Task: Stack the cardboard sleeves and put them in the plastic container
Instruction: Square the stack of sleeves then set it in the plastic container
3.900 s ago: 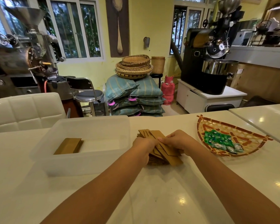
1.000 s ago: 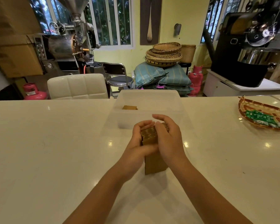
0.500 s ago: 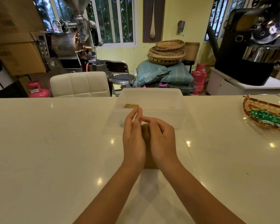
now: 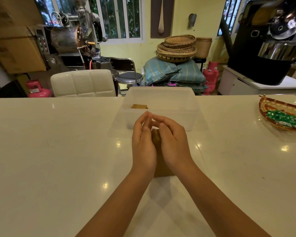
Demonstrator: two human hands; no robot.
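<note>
A stack of brown cardboard sleeves [image 4: 156,139] stands on edge on the white table, pressed between my two palms. My left hand [image 4: 143,144] flanks its left side and my right hand [image 4: 173,142] its right side, with the fingertips of both nearly meeting above it. Most of the stack is hidden by my hands; its lower end shows at the wrists. Just beyond stands the clear plastic container [image 4: 193,115], with another pile of sleeves [image 4: 139,106] lying in its left part.
A woven tray [image 4: 266,106] holding green packets lies at the right on the white table [image 4: 58,151]. A white padded chair [image 4: 83,83] stands behind the far edge. Roasting machines, sacks and baskets fill the room beyond.
My hands gathered the scattered sleeves into one stack, stood it on edge and squared it. In the last half second the palms stay on its sides and the fingertips lift slightly.
</note>
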